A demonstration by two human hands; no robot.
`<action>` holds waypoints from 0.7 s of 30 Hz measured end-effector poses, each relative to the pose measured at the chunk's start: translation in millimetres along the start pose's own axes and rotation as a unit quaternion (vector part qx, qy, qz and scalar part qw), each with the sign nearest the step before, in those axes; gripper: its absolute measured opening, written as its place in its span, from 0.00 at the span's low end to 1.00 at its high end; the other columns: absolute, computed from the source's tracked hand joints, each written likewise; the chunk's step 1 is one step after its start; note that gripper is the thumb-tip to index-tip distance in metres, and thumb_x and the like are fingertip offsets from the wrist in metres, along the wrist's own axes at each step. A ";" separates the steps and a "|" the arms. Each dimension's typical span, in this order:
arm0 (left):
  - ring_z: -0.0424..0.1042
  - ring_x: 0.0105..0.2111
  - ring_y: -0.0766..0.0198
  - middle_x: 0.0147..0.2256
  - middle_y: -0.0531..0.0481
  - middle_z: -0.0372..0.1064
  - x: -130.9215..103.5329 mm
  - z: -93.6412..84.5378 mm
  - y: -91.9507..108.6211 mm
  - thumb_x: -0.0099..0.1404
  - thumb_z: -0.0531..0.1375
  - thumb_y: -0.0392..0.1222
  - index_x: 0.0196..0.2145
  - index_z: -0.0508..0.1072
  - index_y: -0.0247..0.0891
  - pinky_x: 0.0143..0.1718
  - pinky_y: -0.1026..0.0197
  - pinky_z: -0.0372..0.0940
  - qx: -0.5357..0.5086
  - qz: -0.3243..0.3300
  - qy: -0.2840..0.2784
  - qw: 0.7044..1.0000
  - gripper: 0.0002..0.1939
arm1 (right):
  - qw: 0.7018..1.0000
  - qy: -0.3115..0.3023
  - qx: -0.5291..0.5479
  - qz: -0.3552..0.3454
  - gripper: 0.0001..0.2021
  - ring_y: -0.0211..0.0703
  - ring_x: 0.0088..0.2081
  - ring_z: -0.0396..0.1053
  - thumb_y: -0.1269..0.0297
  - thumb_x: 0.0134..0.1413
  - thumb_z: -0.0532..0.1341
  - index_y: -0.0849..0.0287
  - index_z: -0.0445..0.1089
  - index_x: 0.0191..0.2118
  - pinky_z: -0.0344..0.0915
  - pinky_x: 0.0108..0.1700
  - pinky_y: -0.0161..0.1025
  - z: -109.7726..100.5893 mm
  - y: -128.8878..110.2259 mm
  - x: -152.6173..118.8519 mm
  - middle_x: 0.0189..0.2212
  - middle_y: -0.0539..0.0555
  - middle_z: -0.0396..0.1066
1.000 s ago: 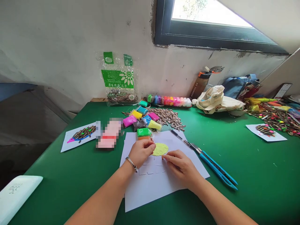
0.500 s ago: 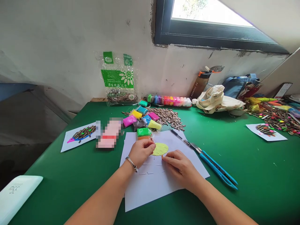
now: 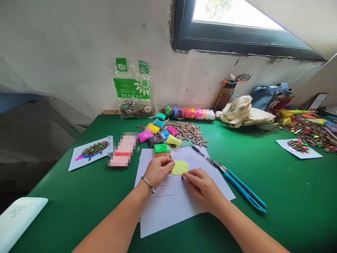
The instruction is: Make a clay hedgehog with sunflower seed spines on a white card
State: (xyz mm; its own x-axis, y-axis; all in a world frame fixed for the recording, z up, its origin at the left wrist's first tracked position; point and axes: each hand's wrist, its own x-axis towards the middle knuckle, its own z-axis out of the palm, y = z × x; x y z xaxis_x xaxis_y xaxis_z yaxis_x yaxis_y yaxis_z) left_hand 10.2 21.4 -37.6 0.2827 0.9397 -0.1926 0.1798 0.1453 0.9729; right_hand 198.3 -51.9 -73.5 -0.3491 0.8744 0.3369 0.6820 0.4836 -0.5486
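A flat pale-yellow oval of clay [image 3: 181, 167] lies on white paper [image 3: 163, 221] marked with pen lines. My right hand [image 3: 202, 186] is closed, its fingertips on a small orange bit of clay [image 3: 182, 177] just under the oval's lower edge. At the oval's left edge is my left hand [image 3: 159, 172], thumb and forefinger pinched together; whatever is between them is too small to make out. Behind the left hand sit a green clay packet [image 3: 161, 148] and an orange one [image 3: 162, 154].
Several clay packets [image 3: 146, 135] and loose sunflower seeds [image 3: 188, 131] lie beyond the paper. To the right are a pen [image 3: 202, 155] and a blue cutter knife [image 3: 244, 189]. Seed hedgehog pictures lie left [image 3: 91, 151] and right [image 3: 298, 148]. A white device [image 3: 23, 219] stands front left.
My right fingertips have shifted slightly up toward the oval's lower edge, and the orange bit looks shorter and darker. The left hand holds its place.
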 end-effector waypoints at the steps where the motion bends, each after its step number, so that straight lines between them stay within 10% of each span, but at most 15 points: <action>1: 0.63 0.21 0.69 0.20 0.54 0.65 -0.1 0.0 0.6 0.52 0.61 0.44 0.26 0.74 0.33 0.23 0.66 0.59 -0.001 -0.001 0.000 1.000 0.10 | 1.000 0.001 -0.005 0.002 0.15 0.44 0.40 0.63 0.73 0.59 0.53 0.54 0.68 0.49 0.65 0.41 0.42 0.6 -0.2 0.1 0.39 0.57 0.67; 21: 0.61 0.21 0.69 0.20 0.54 0.64 1.0 -1.3 -0.9 0.51 0.62 0.46 0.26 0.73 0.33 0.23 0.66 0.58 -0.038 -0.004 0.001 0.999 0.12 | 0.997 -0.015 -0.077 -0.005 0.12 0.45 0.38 0.62 0.72 0.59 0.53 0.56 0.69 0.45 0.64 0.40 0.45 1.4 -10.8 3.3 0.37 0.57 0.65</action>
State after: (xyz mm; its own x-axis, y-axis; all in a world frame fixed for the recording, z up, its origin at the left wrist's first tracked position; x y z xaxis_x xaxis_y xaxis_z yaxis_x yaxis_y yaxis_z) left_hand 9.1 22.6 -38.5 0.2800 0.9390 -0.1996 0.1104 0.1750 0.9783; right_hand 188.9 -54.1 -67.6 -0.3739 0.8718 0.3164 0.7681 0.4823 -0.4212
